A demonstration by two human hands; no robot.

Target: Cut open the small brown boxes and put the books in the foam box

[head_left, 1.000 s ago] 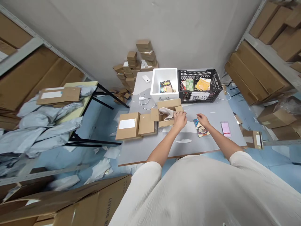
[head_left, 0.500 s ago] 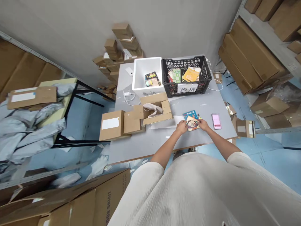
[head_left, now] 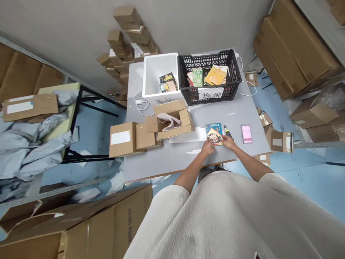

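A small blue picture book point(head_left: 215, 127) lies on the table near its front edge, its cover showing Chinese characters and a round food-like drawing on a cream shape. My left hand point(head_left: 207, 147) is closed on the book's lower left corner. On the opposite edge, my right hand point(head_left: 228, 142) pinches the same book between thumb and fingers. Just beyond my right fingers lies a dark-handled utility knife point(head_left: 228, 132). A phone with a pink screen point(head_left: 246, 134) rests further right.
An opened cardboard box point(head_left: 175, 126) with crumpled paper stands left of the book, beside closed boxes point(head_left: 124, 138). Behind are a white foam bin point(head_left: 161, 75) and a black plastic crate point(head_left: 210, 94), both holding books. A white cable point(head_left: 249, 94) trails over the table's right edge.
The camera view has shifted a little. My right hand has moved slightly down along the book's edge, and the knife beside it shows more fully.
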